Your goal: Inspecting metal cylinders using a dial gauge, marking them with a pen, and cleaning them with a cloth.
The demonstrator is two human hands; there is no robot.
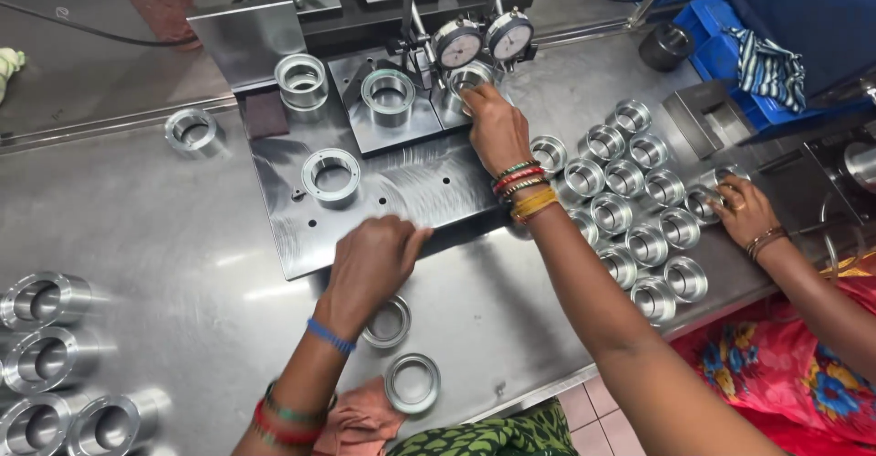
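under the dial gauges [484, 40], right hand [497, 128] gripping a metal ring [468, 79]; at 7 o'clock, left hand [370, 260], curled, grip unclear.

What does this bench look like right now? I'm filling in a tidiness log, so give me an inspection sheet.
Surface: steel table with a dark gauge plate on it.
Job's things: metal ring under two dial gauges; three more rings on the plate; a cluster of rings at right.
Clutter: orange cloth, two flat rings near the table's front edge, striped cloth.
Hands: right hand on the ring under the gauges; left hand at the plate's front edge; another person's hand touches the cluster.
Cables: black cable at top left.
Surroundings: blue crates.
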